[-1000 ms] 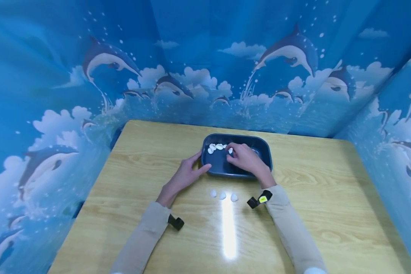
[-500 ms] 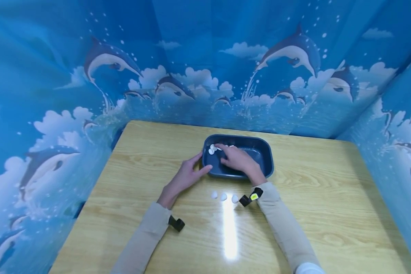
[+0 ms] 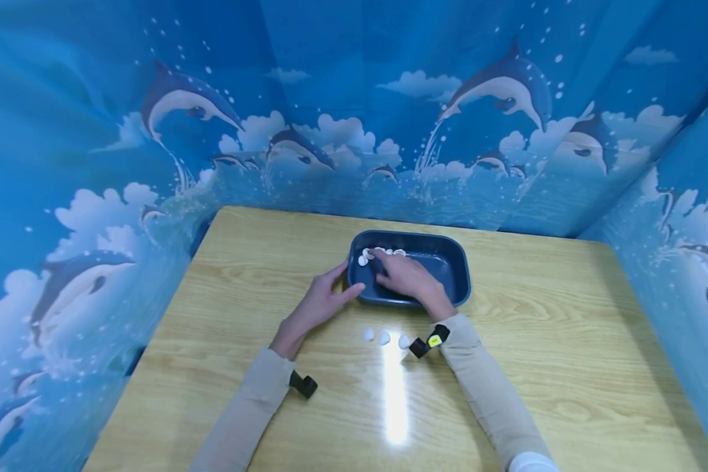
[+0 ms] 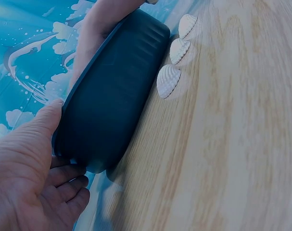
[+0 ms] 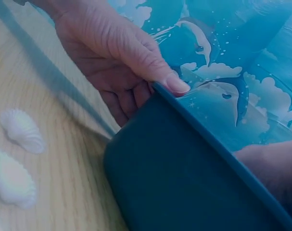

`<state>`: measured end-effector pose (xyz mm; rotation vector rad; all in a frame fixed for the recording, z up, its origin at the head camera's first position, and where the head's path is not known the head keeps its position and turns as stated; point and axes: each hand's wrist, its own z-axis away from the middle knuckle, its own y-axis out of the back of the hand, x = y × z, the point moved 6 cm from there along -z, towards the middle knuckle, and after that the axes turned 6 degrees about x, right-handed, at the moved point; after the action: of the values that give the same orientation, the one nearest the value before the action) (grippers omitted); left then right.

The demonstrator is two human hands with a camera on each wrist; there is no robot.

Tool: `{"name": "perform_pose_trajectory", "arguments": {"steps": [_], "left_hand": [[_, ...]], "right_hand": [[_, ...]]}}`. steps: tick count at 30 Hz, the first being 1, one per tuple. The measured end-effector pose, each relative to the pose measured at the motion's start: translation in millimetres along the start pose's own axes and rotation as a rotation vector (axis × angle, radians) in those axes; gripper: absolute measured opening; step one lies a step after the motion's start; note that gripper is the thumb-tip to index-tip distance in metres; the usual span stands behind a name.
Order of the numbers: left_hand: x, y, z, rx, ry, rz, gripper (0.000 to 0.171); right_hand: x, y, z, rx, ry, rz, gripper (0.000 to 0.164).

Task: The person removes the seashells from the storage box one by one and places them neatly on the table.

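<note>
White shells (image 3: 362, 261) sit in a row along the far left inside a dark blue tray (image 3: 442, 263), at centre frame. The right hand (image 3: 410, 275) reaches in, forefinger outstretched to the shells, thumb apart. The left hand (image 3: 320, 299) grips the tray's left rim between thumb and fingers. Below centre, three ribbed shells (image 3: 385, 337) lie on the wooden worktop (image 3: 554, 328); a blue dolphin backdrop (image 3: 336, 59) fills the top.

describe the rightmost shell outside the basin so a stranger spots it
On the wooden table, find the dark basin. In front of its near side, three white shells form a row. The rightmost shell lies closest to the yellow-labelled wrist camera.
</note>
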<state>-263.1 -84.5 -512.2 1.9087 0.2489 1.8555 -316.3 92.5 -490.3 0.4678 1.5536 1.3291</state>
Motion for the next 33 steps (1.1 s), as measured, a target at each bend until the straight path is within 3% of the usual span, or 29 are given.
{"name": "perform_pose_trajectory", "arguments": {"steps": [4, 9, 15, 21, 25, 28, 33], "left_hand": [[0.9, 0.9, 0.1, 0.0, -0.005, 0.001, 0.076], [1.2, 1.3, -0.4, 0.001, -0.02, 0.001, 0.077], [1.5, 0.9, -0.8, -0.005, -0.027, -0.002, 0.077], [0.7, 0.6, -0.4, -0.003, -0.01, 0.001, 0.077], [0.2, 0.0, -0.2, -0.005, 0.004, -0.002, 0.077], [0.3, -0.2, 0.1, -0.005, 0.012, -0.004, 0.077], [1.0, -0.1, -0.3, -0.002, 0.008, -0.006, 0.076]], "right_hand": [[1, -3, 1, -0.034, -0.025, 0.018, 0.056], [-5, 2, 0, 0.056, 0.047, 0.019, 0.041], [-8, -3, 2, -0.031, 0.081, -0.015, 0.047], [-7, 6, 2, 0.075, 0.088, -0.014, 0.026], [0, 7, 2, 0.1, 0.022, -0.004, 0.04], [3, 4, 3, 0.053, -0.023, 0.036, 0.051], [4, 1, 3, 0.019, -0.03, 0.05, 0.049]]}}
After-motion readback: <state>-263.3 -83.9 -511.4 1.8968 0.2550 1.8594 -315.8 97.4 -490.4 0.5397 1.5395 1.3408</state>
